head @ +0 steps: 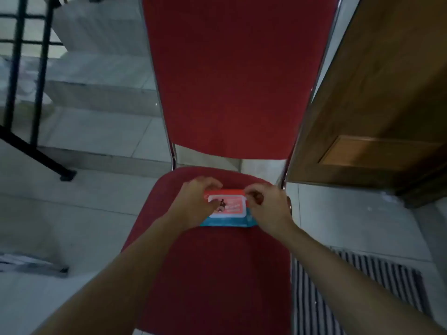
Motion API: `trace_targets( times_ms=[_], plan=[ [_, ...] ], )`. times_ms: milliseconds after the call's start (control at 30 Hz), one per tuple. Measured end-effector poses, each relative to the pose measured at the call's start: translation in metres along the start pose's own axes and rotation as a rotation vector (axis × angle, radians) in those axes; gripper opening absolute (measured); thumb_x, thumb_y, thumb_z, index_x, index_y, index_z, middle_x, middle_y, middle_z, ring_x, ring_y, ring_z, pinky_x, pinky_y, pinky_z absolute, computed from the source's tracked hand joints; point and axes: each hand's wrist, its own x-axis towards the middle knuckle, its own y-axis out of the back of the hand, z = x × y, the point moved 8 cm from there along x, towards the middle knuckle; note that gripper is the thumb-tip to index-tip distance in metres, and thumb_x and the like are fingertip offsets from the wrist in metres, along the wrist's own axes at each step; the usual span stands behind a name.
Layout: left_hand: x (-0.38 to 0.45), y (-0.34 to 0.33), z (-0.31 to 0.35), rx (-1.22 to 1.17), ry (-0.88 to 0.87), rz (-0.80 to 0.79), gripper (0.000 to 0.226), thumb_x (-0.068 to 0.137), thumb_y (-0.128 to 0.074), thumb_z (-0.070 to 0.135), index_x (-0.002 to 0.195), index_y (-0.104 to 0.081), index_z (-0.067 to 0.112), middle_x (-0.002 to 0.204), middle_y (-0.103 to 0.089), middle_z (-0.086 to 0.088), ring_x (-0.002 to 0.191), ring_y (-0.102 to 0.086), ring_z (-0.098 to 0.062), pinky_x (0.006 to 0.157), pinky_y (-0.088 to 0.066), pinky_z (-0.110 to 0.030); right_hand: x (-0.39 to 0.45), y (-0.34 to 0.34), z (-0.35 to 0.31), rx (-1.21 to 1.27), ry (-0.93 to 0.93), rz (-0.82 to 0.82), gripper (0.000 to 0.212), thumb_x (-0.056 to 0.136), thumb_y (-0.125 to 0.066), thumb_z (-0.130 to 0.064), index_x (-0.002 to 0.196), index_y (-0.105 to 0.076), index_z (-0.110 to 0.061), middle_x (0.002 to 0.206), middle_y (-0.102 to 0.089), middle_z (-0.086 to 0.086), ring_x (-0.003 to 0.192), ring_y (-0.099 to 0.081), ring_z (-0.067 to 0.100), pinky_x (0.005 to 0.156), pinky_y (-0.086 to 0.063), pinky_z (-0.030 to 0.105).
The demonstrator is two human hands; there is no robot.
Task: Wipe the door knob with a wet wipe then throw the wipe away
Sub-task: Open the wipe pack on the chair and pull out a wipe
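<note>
The wet wipe pack (227, 210) lies flat on the seat of the red chair (217, 274), toward the rear of the seat, directly under your fingers. Your left hand (197, 201) rests on the pack's left end, fingers curled over its far edge and thumb laid across the label; this reads as a hold-down that keeps the soft pack from lifting or sliding when the flap is pulled. Your right hand (266, 209) sits at the pack's right end with fingers drawn in close to a pinch at the label's corner, the likely position of the resealable flap tab. The frame is too blurred to confirm whether the tab is actually gripped. No wipe is visible outside the pack, so the task appears to be at its first step: opening the pack and extracting one wipe. The wooden door (377, 97) stands to the right of your right-hand fingers, beyond the chair frame; its knob is not in view. A striped mat (362, 286) lies on the floor on the same side. No waste bin is visible.
</note>
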Motion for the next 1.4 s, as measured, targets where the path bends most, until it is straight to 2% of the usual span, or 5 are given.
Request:
trace_targets(
  times_ms=[267, 700, 1100, 1267, 1400],
  plan=[
    [0.013, -0.047, -0.056, 0.092, -0.073, -0.063, 0.042, 0.077, -0.067, 0.010, 0.118, -0.058, 0.012, 0.118, -0.059, -0.006, 0.103, -0.052, -0.020, 0.085, -0.031, -0.018, -0.004, -0.081, 0.026, -0.192, 0.207, -0.232, 0.030, 0.077, -0.065, -0.002, 0.107, -0.069, -0.006, 0.112, -0.065, 0.013, 0.106, -0.058, 0.027, 0.092, -0.044, 0.029],
    [0.024, -0.076, -0.064, 0.056, -0.115, -0.085, 0.054, 0.073, -0.074, 0.026, 0.123, -0.056, 0.015, 0.128, -0.054, 0.001, 0.111, -0.048, -0.021, 0.086, -0.027, -0.016, -0.023, -0.098, 0.013, -0.755, 0.644, -0.120, 0.025, 0.069, -0.055, -0.006, 0.088, -0.072, -0.007, 0.077, -0.072, 0.005, 0.068, -0.069, 0.023, 0.050, -0.055, 0.028],
    [0.021, -0.070, -0.068, -0.113, -0.013, 0.069, 0.061, 0.060, -0.080, 0.009, 0.103, -0.036, 0.010, 0.107, -0.030, -0.001, 0.089, -0.042, -0.013, 0.060, -0.035, -0.011, 0.013, -0.064, 0.015, -0.391, 0.268, -0.004, 0.012, 0.082, -0.051, -0.011, 0.091, -0.052, -0.017, 0.065, -0.065, 0.008, 0.049, -0.062, 0.030, 0.039, -0.046, 0.032],
    [0.022, -0.074, -0.069, -0.100, -0.049, -0.018, 0.067, 0.066, -0.077, 0.014, 0.123, -0.042, 0.015, 0.125, -0.037, -0.002, 0.106, -0.048, -0.016, 0.082, -0.045, -0.027, 0.018, -0.037, 0.031, -0.305, 0.136, 0.326, 0.007, 0.080, -0.059, -0.004, 0.084, -0.066, -0.004, 0.080, -0.056, 0.017, 0.072, -0.054, 0.029, 0.061, -0.044, 0.029],
    [0.027, -0.077, -0.071, -0.078, -0.056, -0.110, 0.088, 0.067, -0.078, 0.018, 0.139, -0.029, 0.020, 0.139, -0.034, -0.004, 0.124, -0.038, -0.020, 0.103, -0.040, -0.038, 0.009, -0.055, 0.051, -0.216, 0.100, 0.121, 0.013, 0.075, -0.068, 0.001, 0.088, -0.071, -0.001, 0.080, -0.060, 0.014, 0.074, -0.058, 0.024, 0.073, -0.039, 0.009]
  ],
)
